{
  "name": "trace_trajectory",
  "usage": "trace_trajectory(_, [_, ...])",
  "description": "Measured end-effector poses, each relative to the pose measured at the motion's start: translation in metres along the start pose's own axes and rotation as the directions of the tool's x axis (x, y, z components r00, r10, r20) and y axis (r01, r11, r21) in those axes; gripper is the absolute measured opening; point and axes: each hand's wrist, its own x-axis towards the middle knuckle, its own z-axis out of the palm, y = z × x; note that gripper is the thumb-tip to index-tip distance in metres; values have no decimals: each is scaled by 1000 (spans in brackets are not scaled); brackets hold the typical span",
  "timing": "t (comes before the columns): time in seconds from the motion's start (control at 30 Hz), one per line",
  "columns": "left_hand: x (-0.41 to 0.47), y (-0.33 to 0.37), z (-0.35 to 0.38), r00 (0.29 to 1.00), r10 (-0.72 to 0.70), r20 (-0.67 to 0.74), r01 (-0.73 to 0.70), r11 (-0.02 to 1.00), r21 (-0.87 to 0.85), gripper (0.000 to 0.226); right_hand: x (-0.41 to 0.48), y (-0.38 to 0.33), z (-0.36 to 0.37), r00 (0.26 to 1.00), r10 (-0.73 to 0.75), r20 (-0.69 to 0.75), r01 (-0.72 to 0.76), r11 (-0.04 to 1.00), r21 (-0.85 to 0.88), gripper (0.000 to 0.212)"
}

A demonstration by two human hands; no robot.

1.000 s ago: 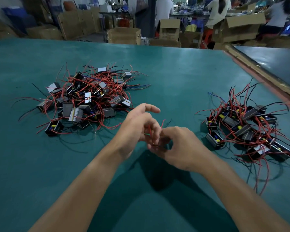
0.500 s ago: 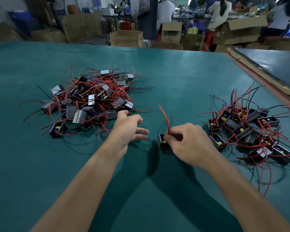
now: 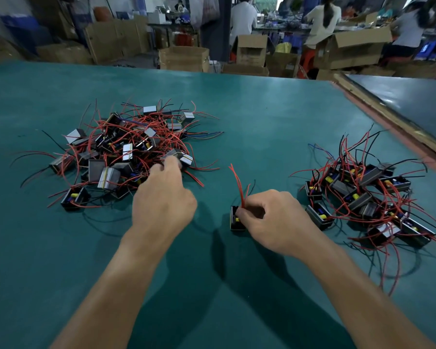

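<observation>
Head view shows the small black module (image 3: 235, 221) on the table (image 3: 262, 117), right of the left pile (image 3: 121, 152), with a yellow part inside and thin red wires (image 3: 238, 185) rising from it. The right hand (image 3: 275, 217) pinches these wires near their root; the left hand (image 3: 164, 200) reaches into the pile (blurred, so I cannot tell if it grasps). I judge the module light and rigid, its wires soft, so holding the body is safer.

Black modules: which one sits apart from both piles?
The module between the left pile and the right pile, lying alone. The right hand pinches its red wires upright; all others lie tangled in heaps.
</observation>
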Motion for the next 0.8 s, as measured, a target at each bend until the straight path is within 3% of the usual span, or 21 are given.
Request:
trace_trajectory(0.07, [0, -5, -2, 966, -81, 245, 37, 983, 177, 37, 0, -1, 1, 1000, -22, -14, 22, 1000, -2, 34])
trace_trajectory(0.13, [-2, -7, 0, 935, -114, 335, 44, 977, 209, 34, -1, -2, 1, 999, -32, -22, 32, 999, -9, 36])
trace_trajectory(0.23, [0, -9, 2, 972, -67, 224, 68, 998, 2, 27, -2, -1, 0, 999, -25, -22, 26, 1000, 12, 32])
trace_trajectory(0.33, [5, -5, 3, 998, 58, -1, -55, 934, -352, 23, -2, -2, -1, 998, -25, -49, 26, 999, 25, 27])
trace_trajectory(0.37, [3, 1, 1, 996, 88, -21, -87, 866, -493, 21, -1, -2, -1, 997, -28, -65, 29, 999, 19, 26])
trace_trajectory(0.47, [-6, 20, -4, 984, 167, 63, -31, 512, -858, 20, -1, -4, -3, 994, -29, -102, 34, 998, 45, 24])
trace_trajectory(0.63, [-10, 27, -10, 950, 274, 153, 144, 52, -988, 17, -2, -7, -6, 999, -33, -28, 36, 992, 124, 13])
trace_trajectory(0.7, [-10, 27, -10, 935, 298, 191, 200, 2, -980, 15, -3, -9, -6, 999, -42, 3, 40, 982, 184, 13])
trace_trajectory(0.8, [-14, 30, -8, 902, 353, 249, 245, 56, -968, 13, -7, -14, -1, 993, -116, -6, 114, 963, 243, 38])
